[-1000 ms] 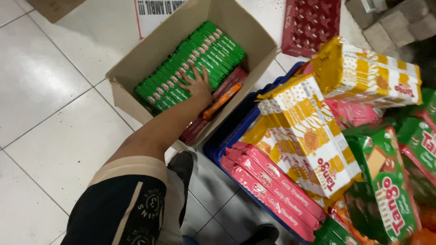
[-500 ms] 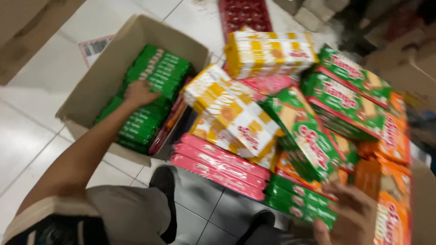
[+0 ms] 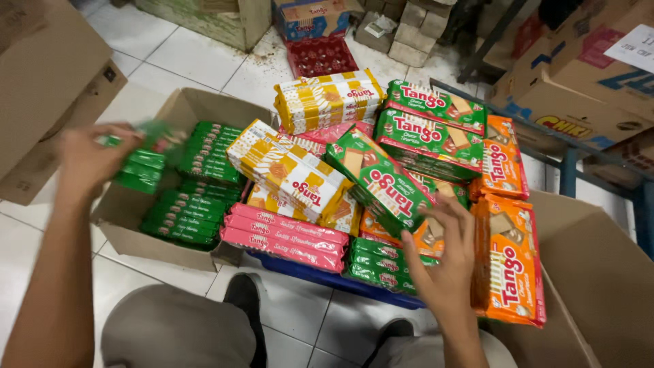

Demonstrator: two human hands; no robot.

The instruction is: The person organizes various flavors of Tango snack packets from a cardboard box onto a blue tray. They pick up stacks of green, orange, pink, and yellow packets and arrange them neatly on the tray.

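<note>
Two hands are at work here, one on each side of the pile. Your left hand [image 3: 85, 160] is raised over the near-left corner of the open box [image 3: 146, 238], its fingers closed around a green pack [image 3: 139, 163]; the hand and pack are blurred, so the exact grip is hard to read. The pack hangs just above the rows of green packs [image 3: 194, 204] lying flat in the box.

Your right hand [image 3: 443, 262] rests on the heap in the blue crate [image 3: 327, 276], fingers spread and loose, touching an orange bundle [image 3: 429, 235] between the tilted green bundle [image 3: 378, 180] and the big orange bundle [image 3: 507, 262] at the right. It grips nothing that I can see.

Judged from this, you are in the sorting step: one green pack in hand at the box, the other hand feeling for stock in the heap.

The next move calls for care with the pack: keep it level with the rows and square to the box wall. On the right, mind the leaning yellow bundle [image 3: 289, 174] and the pink packs [image 3: 286, 238] beside it; the heap looks loose, and a pull from below could tip it.
</note>
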